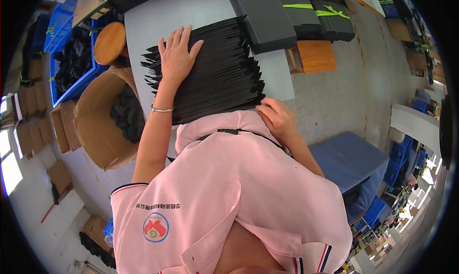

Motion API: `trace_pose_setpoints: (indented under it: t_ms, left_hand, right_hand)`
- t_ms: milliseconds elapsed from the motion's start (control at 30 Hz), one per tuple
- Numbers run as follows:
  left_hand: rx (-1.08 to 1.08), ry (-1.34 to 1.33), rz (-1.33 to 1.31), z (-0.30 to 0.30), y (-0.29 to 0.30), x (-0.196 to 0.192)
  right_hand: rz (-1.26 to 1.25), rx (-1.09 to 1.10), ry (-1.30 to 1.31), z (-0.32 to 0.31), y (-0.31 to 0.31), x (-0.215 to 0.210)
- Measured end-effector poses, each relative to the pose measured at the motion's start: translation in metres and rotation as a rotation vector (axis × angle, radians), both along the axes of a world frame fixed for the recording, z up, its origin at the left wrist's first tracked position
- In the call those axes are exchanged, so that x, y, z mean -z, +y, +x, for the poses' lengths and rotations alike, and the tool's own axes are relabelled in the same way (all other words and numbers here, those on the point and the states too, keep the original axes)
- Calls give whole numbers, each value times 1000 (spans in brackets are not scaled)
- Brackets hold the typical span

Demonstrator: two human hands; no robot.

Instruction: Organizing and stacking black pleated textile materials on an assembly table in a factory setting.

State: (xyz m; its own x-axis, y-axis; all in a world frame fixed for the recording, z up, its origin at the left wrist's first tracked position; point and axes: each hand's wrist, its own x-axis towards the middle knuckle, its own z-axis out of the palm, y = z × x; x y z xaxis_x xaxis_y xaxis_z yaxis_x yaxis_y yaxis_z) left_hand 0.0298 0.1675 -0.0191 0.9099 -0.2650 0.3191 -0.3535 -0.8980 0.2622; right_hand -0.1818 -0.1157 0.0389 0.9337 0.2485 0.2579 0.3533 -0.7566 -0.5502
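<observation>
A long row of thin black flat pieces (pixel 215 68), packed tightly edge to edge with uneven ends, lies on the pale tabletop (pixel 275 75). My left hand (pixel 178 59) rests flat across the row's left part, palm down, fingers apart and thumb out to the right. At the near right corner of the row, close to my waist, my right hand (pixel 278 118) is closed with bent fingers on the ends of the nearest pieces. Its fingertips are partly hidden, so how many pieces it grips does not show.
Black foam-like blocks (pixel 265 18) lie at the back right, beside bundles tied with yellow-green strips (pixel 330 18). On the left stand an open carton (pixel 93 116) of dark pieces, a round wooden stool (pixel 110 43) and a blue crate (pixel 88 85). A blue covered block (pixel 351 161) stands at right.
</observation>
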Motion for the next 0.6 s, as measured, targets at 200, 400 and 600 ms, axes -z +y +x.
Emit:
trace_pose_setpoints:
  t_ms: [200,400,600]
  left_hand:
    - [10,-5,-9,0,-1,-1]
    - [13,-9,-27,1,0,-1]
    - [18,-13,-28,1,0,0]
  right_hand:
    - [-19,-123,29,-2,7,-4]
    - [-319,-216,271,1,19,-20]
    - [-272,-180,254,-7,20,-11]
